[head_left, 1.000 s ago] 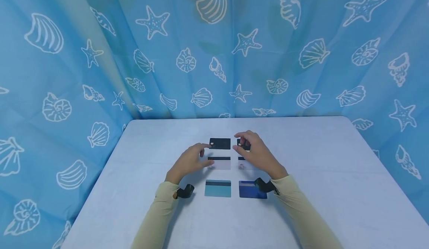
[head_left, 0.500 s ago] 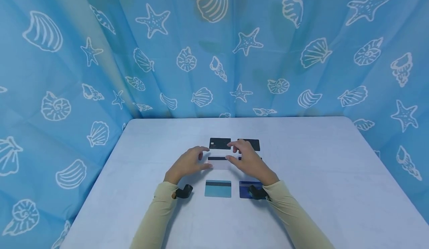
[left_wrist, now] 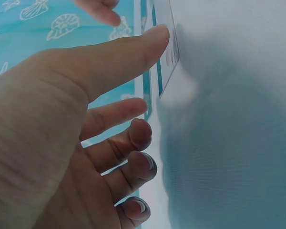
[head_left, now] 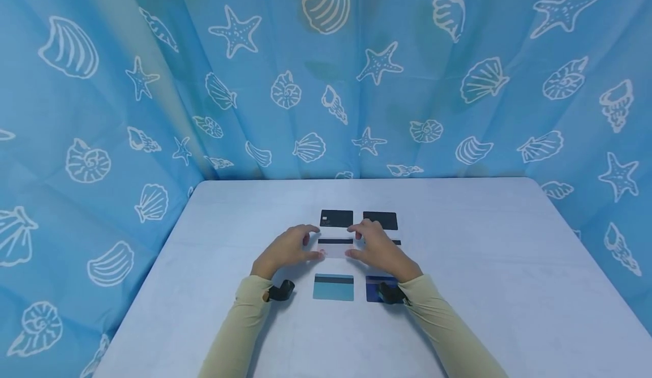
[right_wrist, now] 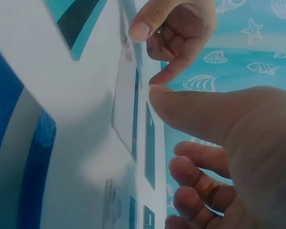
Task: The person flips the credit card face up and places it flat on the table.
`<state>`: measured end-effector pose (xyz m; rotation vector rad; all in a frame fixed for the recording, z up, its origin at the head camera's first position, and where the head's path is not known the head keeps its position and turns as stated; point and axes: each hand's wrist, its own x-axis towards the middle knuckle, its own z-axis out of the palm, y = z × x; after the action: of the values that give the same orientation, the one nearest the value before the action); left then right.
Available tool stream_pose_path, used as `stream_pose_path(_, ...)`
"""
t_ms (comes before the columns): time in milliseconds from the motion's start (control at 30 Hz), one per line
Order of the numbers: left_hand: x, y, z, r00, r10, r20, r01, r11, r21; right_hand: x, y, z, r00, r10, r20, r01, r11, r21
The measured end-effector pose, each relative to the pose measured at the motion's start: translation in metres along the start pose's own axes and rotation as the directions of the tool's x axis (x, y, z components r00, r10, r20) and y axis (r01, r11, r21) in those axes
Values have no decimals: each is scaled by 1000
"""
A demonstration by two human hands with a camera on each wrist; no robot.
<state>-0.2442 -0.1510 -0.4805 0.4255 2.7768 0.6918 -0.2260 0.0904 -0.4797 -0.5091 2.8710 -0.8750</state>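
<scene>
A white card with a dark stripe lies flat on the table, between my two hands. My left hand hovers at its left edge, thumb and forefinger spread apart, the thumb tip overlapping the card in the left wrist view. On the other side my right hand has its thumb at the card's right edge and its forefinger near the black card with a chip. Neither hand grips anything. A second striped white card is mostly hidden under the right hand in the head view.
Another black card lies at the back right. In the front row are a teal striped card and a blue card, partly covered by the right wrist camera. A shell-patterned curtain hangs behind the white table.
My right hand has moved left, from over the right-hand cards to the white card's right edge, uncovering the right black card. My left hand has barely moved. The cards keep their places.
</scene>
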Motion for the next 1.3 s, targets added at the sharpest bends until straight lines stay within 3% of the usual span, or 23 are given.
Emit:
stream_pose_path(733, 1, -2, 3, 1000, 20, 17, -20, 1000, -8, 9, 4, 11, 997, 63, 55, -59, 996, -73)
stream_pose_path(1300, 1, 1, 3, 999, 23, 32, -22, 999, -26, 10, 9, 12, 997, 72, 34, -70, 996, -52)
